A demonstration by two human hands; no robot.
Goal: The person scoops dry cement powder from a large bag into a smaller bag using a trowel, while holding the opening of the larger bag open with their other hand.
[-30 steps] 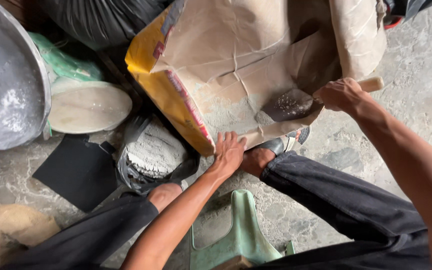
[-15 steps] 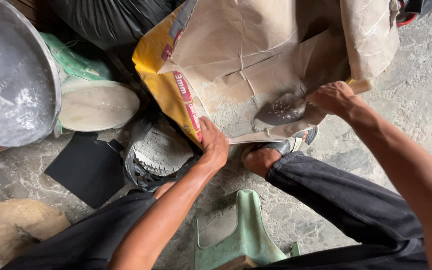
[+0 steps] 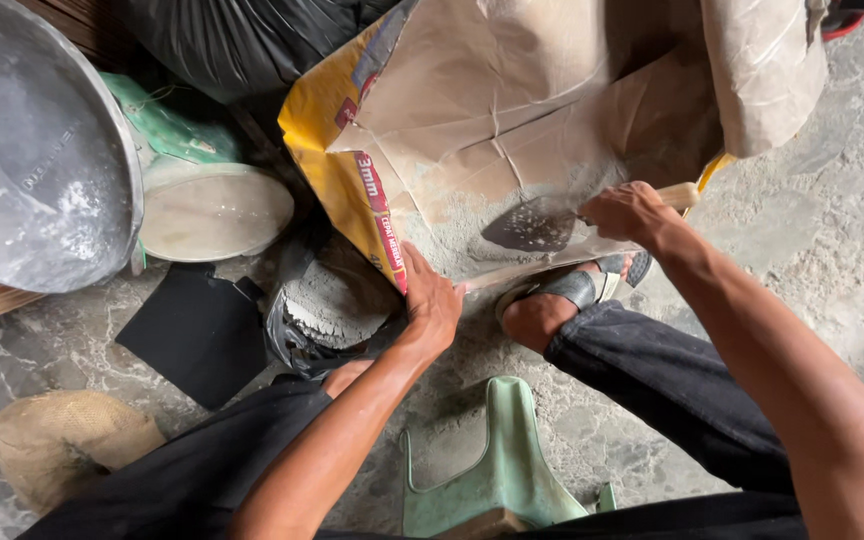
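Observation:
A large brown and yellow paper sack (image 3: 512, 120) lies open on the floor with grey powder inside. My left hand (image 3: 430, 305) grips the sack's lower open edge and holds it. My right hand (image 3: 632, 212) is closed on the wooden handle of a trowel (image 3: 532, 226), whose dark blade rests in the powder inside the sack. Just left of the sack's mouth sits a black bag of grey powder (image 3: 327, 305). My sandalled foot (image 3: 557, 300) is planted under the sack's edge.
A big metal basin (image 3: 32, 160) stands at the left, beside a green bucket with a pale lid (image 3: 207, 205). A black flat sheet (image 3: 197, 330) lies on the stone floor, a tan cloth lump (image 3: 67, 435) at bottom left. I sit on a green plastic stool (image 3: 497, 470).
My left hand moved left from near my foot to the sack's edge and took hold of it. My right hand brought the trowel blade lower into the powder.

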